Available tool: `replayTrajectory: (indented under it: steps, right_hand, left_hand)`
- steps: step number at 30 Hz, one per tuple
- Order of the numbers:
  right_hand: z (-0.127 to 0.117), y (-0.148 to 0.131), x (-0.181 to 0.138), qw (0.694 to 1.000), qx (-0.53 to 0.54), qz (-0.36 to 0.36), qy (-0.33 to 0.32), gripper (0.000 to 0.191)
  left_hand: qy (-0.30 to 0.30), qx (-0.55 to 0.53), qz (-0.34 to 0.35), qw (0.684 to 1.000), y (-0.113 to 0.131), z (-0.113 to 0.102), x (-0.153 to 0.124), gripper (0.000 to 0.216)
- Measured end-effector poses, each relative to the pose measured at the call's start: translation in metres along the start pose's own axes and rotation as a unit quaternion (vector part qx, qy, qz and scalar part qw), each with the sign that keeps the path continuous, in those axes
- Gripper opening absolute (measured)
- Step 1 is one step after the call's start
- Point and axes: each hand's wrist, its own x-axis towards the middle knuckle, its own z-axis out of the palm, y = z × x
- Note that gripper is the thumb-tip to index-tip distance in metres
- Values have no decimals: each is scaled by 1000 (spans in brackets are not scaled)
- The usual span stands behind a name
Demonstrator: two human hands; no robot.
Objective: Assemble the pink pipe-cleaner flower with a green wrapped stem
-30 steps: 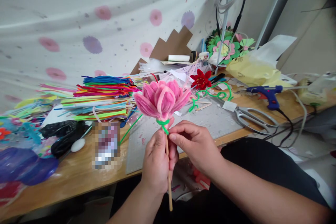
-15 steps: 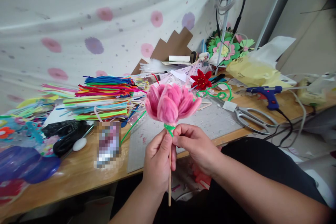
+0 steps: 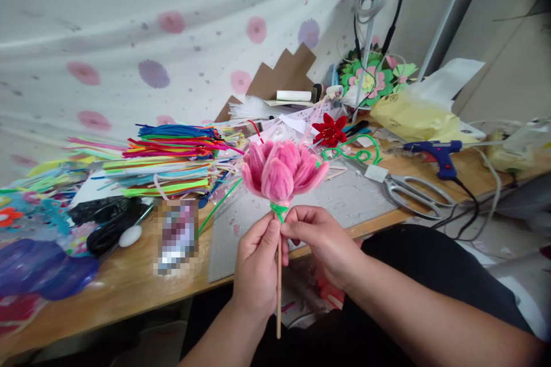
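My left hand (image 3: 258,258) grips the wooden stick (image 3: 279,304), pink chenille flower (image 3: 279,176) on top; my right hand (image 3: 321,241) pinches the green pipe cleaner (image 3: 279,209) wound beneath. The stick's end hangs outside the table's front edge (image 3: 129,308), which scissors handles (image 3: 392,190) overhang.

Left of the flower (image 3: 279,176), pipe cleaners (image 3: 172,150) lie toward the worktop (image 3: 124,278)'s back edge; right, scissors (image 3: 390,182) near the front edge, glue gun (image 3: 444,152) beyond.

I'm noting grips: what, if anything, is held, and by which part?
A pink flower, by the upper part of its wooden stick, in the left hand. The right hand pinches just below the green wrap; on what is hidden.
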Motion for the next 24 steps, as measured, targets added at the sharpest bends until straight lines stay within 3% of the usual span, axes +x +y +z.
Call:
replayTrajectory:
  steps: [5,10,14,19,24]
  right_hand:
    - [-6,1,-1,999,-45,0,-21,30]
    - [-21,-3,-3,973,-226,-34,12,17]
    - [-30,-4,-3,951,-304,-51,28,17]
    - [-50,-23,-3,879,-462,-101,60,14]
    - [-100,-66,10,823,-528,-95,186,23]
  left_hand:
    - [10,-51,-8,999,-3,-3,7,17]
    - [75,43,32,996,2,-10,14,16]
    - [71,2,1,997,11,-11,15,15]
    - [64,-130,-88,986,21,-16,15,10]
    - [92,-186,-109,972,32,-39,22,8]
